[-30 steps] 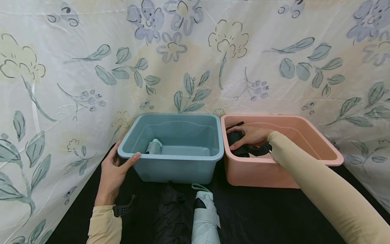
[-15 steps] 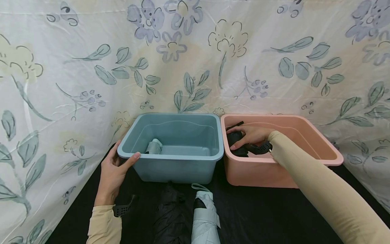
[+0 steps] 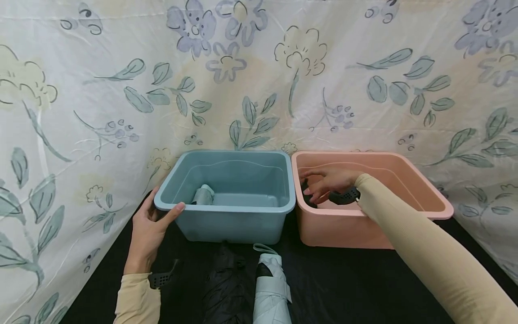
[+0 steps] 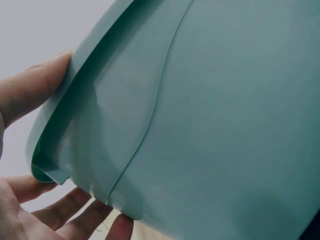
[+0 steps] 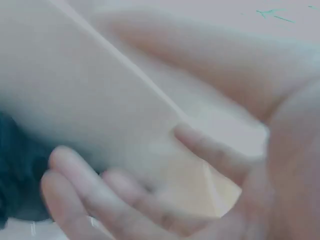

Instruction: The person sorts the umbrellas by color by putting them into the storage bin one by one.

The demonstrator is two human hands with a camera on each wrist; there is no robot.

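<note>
My left hand (image 3: 147, 234) grips the left front corner of a blue plastic bin (image 3: 226, 225). In the left wrist view the thumb (image 4: 37, 87) lies on the rim and the other fingers reach underneath it. My right hand (image 3: 332, 181) is inside the left end of a pink bin (image 3: 348, 231), fingers loosely bent and holding nothing. Below its fingers lies a black bundle (image 3: 306, 193), mostly hidden; the right wrist view has a blurred dark part of it (image 5: 22, 175) apart from the fingertips. A pale blue rolled item (image 3: 203, 195) lies inside the blue bin.
In front of the bins, a black folded umbrella (image 3: 226, 288) and a pale blue folded umbrella (image 3: 271, 288) lie side by side on black cloth (image 3: 344, 288). Floral fabric (image 3: 259, 76) hangs behind and at both sides. The two bins stand close together.
My right hand has let go of the black bundle, which now sits lower in the pink bin, with its strap out of sight. My left hand has stayed on the blue bin's corner.
</note>
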